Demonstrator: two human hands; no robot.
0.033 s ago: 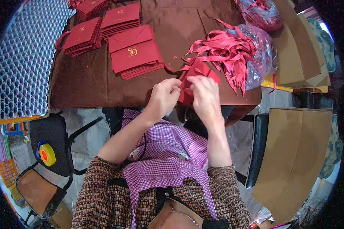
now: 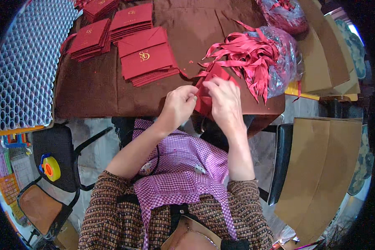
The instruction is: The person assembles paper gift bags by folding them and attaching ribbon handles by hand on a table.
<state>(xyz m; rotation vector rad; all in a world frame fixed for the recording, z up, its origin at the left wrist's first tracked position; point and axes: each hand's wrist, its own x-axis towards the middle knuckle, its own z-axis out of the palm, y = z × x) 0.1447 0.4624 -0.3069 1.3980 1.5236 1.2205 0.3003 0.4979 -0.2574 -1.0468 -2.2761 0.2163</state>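
Observation:
At the table's near edge, a small red paper bag (image 2: 203,106) lies between my hands, partly hidden beneath them. My left hand (image 2: 179,104) is closed, thumb and fingers pinched together at the bag's left edge. Over the bag's right side, my right hand (image 2: 227,102) has its fingers bent in a pinch; what is between them is too small to make out. A red ribbon (image 2: 188,76) trails from the bag's upper part toward the left. Beyond my right hand lies a heap of loose red ribbons (image 2: 250,54), spilling from a clear plastic bag (image 2: 283,62).
Stacks of flat red paper bags (image 2: 148,54) lie on the brown tablecloth (image 2: 87,100). A honeycomb-patterned sheet (image 2: 25,62) covers the left side. Cardboard boxes (image 2: 321,175) stand at the right. A yellow tape roll (image 2: 51,168) rests on a black chair (image 2: 54,143).
My right hand has shifted slightly to the right and up over the bag. My left hand stays in place at the bag's left edge.

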